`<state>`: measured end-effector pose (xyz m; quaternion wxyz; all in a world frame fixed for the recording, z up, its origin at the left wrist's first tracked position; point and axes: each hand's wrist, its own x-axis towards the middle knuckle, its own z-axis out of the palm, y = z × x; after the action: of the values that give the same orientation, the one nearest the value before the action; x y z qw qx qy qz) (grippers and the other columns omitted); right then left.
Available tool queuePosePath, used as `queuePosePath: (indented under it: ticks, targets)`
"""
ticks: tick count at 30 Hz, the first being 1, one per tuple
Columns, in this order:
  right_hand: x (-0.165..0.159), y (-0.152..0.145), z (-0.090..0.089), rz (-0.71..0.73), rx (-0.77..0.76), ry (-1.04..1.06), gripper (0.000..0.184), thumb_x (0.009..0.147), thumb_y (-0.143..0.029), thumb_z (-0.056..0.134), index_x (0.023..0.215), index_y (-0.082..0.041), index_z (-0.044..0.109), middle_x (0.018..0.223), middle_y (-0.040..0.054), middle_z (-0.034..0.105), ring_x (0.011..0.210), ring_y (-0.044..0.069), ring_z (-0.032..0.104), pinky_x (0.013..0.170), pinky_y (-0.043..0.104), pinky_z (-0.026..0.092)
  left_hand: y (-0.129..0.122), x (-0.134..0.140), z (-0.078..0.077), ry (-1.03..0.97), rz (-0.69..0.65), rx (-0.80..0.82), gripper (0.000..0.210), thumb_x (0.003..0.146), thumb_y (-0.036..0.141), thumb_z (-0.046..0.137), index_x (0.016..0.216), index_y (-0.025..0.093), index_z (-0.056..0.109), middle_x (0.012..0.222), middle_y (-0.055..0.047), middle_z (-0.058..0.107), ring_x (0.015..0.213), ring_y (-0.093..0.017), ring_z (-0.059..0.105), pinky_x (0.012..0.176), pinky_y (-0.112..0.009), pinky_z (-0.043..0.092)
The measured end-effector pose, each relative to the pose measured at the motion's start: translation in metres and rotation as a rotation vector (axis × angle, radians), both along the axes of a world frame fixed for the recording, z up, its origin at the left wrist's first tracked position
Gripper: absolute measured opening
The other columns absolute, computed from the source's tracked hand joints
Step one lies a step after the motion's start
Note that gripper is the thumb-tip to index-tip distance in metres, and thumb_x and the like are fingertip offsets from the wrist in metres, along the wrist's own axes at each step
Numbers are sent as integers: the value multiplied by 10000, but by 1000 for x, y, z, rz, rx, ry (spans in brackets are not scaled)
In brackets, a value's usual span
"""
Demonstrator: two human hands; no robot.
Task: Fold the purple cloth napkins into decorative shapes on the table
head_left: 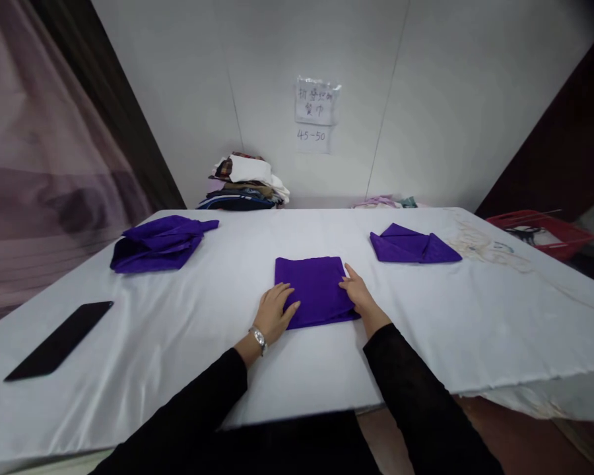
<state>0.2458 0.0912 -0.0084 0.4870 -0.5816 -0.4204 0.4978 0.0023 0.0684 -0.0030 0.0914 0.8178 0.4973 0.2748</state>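
Observation:
A purple cloth napkin (317, 290), folded into a rough square, lies flat on the white-covered table in front of me. My left hand (274, 310) rests on its left edge, fingers stretched out and the thumb spread over the lower left corner. At the opposite side, my right hand (359, 295) touches the right edge, with the thumb on the cloth and the index finger extended alongside. The other fingers of that hand are partly hidden. Layers show along the napkin's lower right edge.
A loosely bunched purple cloth (161, 245) lies at the back left, and a folded, pointed purple napkin (413, 245) at the back right. A flat black object (62, 340) sits at left. Stacked clothes (247, 185) and a red basket (549, 234) stand beyond the tablecloth (188, 356).

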Motion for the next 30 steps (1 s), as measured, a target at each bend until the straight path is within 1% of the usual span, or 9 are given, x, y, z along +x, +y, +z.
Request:
queuePosePath:
  ticks: [3,6,9,12,14,17,23,28,30]
  targets:
    - [6,0,1,-45,47,-19,797,709,-160,469,1443,-215,162,1070,65,641,734,178,643,667,337,533,1,-1,-11,78,50,-83,484,867,483,399,1254,208,490,1393,-93,423,1335,-253,276,1088,-473,213]
    - [10,0,3,-79,29,-70,788,694,-147,473,1434,-209,210,956,48,655,650,160,613,599,299,514,5,-1,-15,140,51,-168,553,868,521,374,1302,187,449,1439,-109,353,1362,-265,207,1096,-487,172]
    - [13,-1,5,-66,-29,-169,785,671,-119,467,1423,-183,254,814,22,636,541,128,546,509,247,464,6,-1,-16,187,41,-204,606,866,557,346,1318,163,435,1453,-117,326,1372,-263,173,1101,-487,144]
    - [15,-2,7,-83,-32,-234,807,633,-79,472,1412,-178,285,707,-22,586,461,83,455,451,194,387,6,-1,-15,209,46,-194,630,868,581,310,1329,166,422,1465,-103,304,1378,-248,151,1103,-475,140]
    - [17,-3,9,-85,-32,-246,806,615,-59,471,1400,-152,312,644,-43,541,444,70,409,427,179,341,6,0,-14,228,47,-195,643,869,588,297,1337,162,412,1471,-100,291,1382,-244,136,1104,-472,135]
    - [21,-4,11,-56,-26,-255,778,609,-47,466,1376,-108,353,593,-57,489,445,71,378,411,182,296,6,0,-14,253,34,-205,656,866,592,298,1345,156,402,1471,-101,291,1383,-246,127,1106,-478,124]
    - [25,-3,9,-10,-47,-356,715,630,-45,469,1341,-101,411,556,-63,472,454,76,388,442,189,313,8,0,-13,241,36,-202,672,862,606,288,1349,156,400,1483,-90,264,1387,-246,105,1108,-479,118]
    - [28,-1,1,3,-56,-419,648,701,-142,541,1338,-107,423,679,-7,571,574,108,514,543,210,410,8,1,-11,252,37,-208,668,863,601,295,1345,153,407,1476,-91,281,1386,-244,115,1110,-478,114]
    - [29,1,-2,9,-66,-448,631,717,-161,548,1335,-116,429,695,2,584,592,118,534,565,222,429,10,0,-12,241,47,-199,664,864,596,299,1343,151,410,1479,-94,273,1385,-246,115,1108,-481,121]
